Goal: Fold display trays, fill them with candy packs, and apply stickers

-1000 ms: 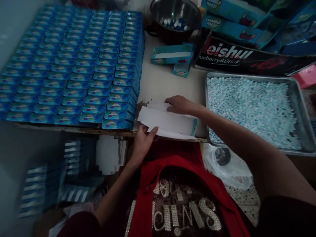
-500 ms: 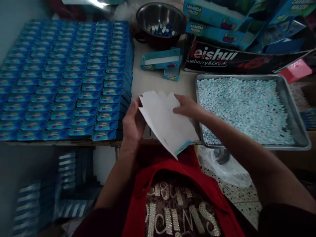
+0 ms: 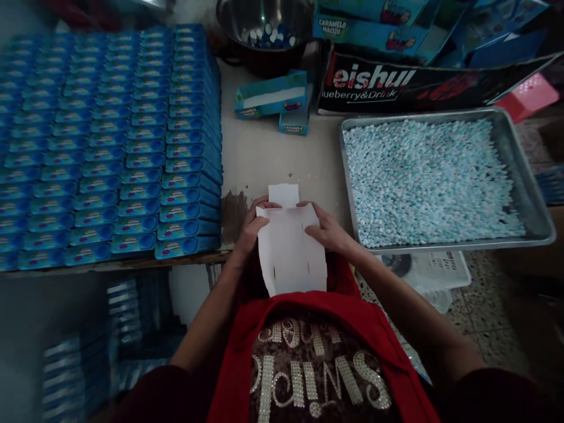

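Observation:
A flat cardboard box blank, its plain white side up, lies at the table's front edge against my red apron. My left hand grips its upper left corner, thumb on top and fingers behind. At the upper right corner my right hand pinches it the same way. A white flap sticks up beyond both hands. Short slits show in the card near its lower part. Farther up the table lie two printed blue display boxes, one partly over the other.
Rows of small blue packs fill the left of the table. On the right stands a metal tray of pale blue pieces. Behind are a metal bowl with blue and white pieces and a black carton of blue boxes.
The box blank has turned from tilted to nearly straight and come down toward my apron. My right hand has moved onto its upper right corner; my left hand has shifted its hold.

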The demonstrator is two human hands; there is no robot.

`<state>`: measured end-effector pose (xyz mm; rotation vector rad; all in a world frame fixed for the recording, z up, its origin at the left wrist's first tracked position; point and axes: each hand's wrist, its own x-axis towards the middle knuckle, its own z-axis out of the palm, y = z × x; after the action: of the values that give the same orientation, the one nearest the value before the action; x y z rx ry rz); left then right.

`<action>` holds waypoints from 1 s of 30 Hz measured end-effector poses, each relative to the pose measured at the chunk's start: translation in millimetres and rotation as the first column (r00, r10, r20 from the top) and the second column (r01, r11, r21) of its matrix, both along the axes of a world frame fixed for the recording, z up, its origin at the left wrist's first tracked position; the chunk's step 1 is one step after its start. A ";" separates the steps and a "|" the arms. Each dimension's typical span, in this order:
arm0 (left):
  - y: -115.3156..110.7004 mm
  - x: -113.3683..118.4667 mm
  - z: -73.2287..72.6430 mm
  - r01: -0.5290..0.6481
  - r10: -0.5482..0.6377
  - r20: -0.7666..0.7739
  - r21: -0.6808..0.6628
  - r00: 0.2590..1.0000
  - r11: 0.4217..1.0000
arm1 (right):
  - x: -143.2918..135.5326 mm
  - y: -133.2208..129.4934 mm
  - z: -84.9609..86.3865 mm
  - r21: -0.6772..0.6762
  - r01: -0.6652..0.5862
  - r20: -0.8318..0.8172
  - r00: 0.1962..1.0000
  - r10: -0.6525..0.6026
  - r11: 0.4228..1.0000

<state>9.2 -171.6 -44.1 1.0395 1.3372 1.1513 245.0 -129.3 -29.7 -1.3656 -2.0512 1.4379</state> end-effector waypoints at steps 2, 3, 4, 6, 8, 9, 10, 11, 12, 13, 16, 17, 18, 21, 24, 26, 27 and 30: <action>-1.4 -1.8 -7.3 0.053 -0.041 -0.144 0.081 0.989 0.995 | -6.7 -1.0 0.6 0.158 -0.023 0.110 0.994 0.006 0.987; -1.8 -1.4 -10.2 0.071 -0.046 -0.208 0.115 0.977 0.991 | -10.3 -1.3 0.5 0.223 -0.046 0.154 0.988 0.012 0.974; -1.9 -0.3 -12.5 0.079 -0.040 -0.255 0.144 0.966 0.986 | -13.3 -1.5 0.1 0.274 -0.067 0.189 0.982 0.015 0.959; -1.8 3.6 -15.0 0.049 0.011 -0.286 0.204 0.958 0.978 | -17.1 -2.7 -1.0 0.336 -0.067 0.224 0.975 -0.011 0.940; -1.8 7.1 -13.8 -0.014 0.085 -0.267 0.259 0.960 0.966 | -17.1 -4.9 -1.7 0.359 0.004 0.232 0.968 -0.093 0.933; -2.1 7.9 -11.3 -0.039 0.116 -0.264 0.279 0.957 0.960 | -16.1 -6.1 -1.5 0.361 0.047 0.236 0.962 -0.140 0.931; -2.6 7.9 -7.5 -0.045 0.129 -0.282 0.286 0.951 0.957 | -14.8 -7.1 -0.7 0.360 0.075 0.244 0.954 -0.172 0.930; -3.2 7.2 -2.2 -0.033 0.124 -0.318 0.277 0.940 0.960 | -13.4 -7.7 0.8 0.357 0.079 0.257 0.950 -0.179 0.931; -3.7 6.0 4.2 -0.014 0.109 -0.364 0.255 0.925 0.967 | -12.3 -7.8 3.0 0.352 0.057 0.275 0.948 -0.161 0.934; -3.9 4.8 11.2 0.004 0.088 -0.403 0.222 0.911 0.975 | -11.8 -7.3 5.7 0.346 0.017 0.296 0.947 -0.126 0.938; -0.5 3.0 29.1 -0.002 0.052 -0.454 0.111 0.889 0.994 | -14.9 -4.0 15.1 0.317 -0.117 0.366 0.930 -0.008 0.941; 2.1 3.1 32.1 -0.027 0.063 -0.461 0.084 0.885 0.996 | -17.3 -3.1 18.2 0.301 -0.149 0.393 0.919 0.020 0.942; 5.0 3.4 33.5 -0.057 0.080 -0.466 0.062 0.881 0.996 | -20.0 -2.4 21.1 0.286 -0.175 0.423 0.905 0.040 0.942; 12.7 2.3 30.2 -0.108 0.098 -0.470 0.007 0.877 0.994 | -26.6 -0.3 30.3 0.245 -0.219 0.511 0.857 0.066 0.944; 14.9 -2.8 26.4 -0.038 0.007 -0.464 -0.059 0.886 0.998 | -26.8 9.1 42.4 0.207 -0.257 0.545 0.832 0.107 0.944; 14.7 -6.2 26.9 0.026 -0.074 -0.490 -0.105 0.868 0.994 | -26.4 21.6 51.6 0.179 -0.299 0.525 0.835 0.166 0.937; 15.0 -7.1 27.4 0.049 -0.104 -0.518 -0.120 0.849 0.992 | -27.8 29.3 55.4 0.177 -0.321 0.522 0.832 0.188 0.930; 20.0 -6.5 26.0 0.090 -0.135 -0.653 -0.102 0.745 0.991 | -42.3 52.8 59.5 0.242 -0.397 0.586 0.787 0.193 0.885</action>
<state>2.7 -151.6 -18.1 1.5437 1.8103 0.6437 202.7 -76.4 29.8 -1.4508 -2.8363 0.7319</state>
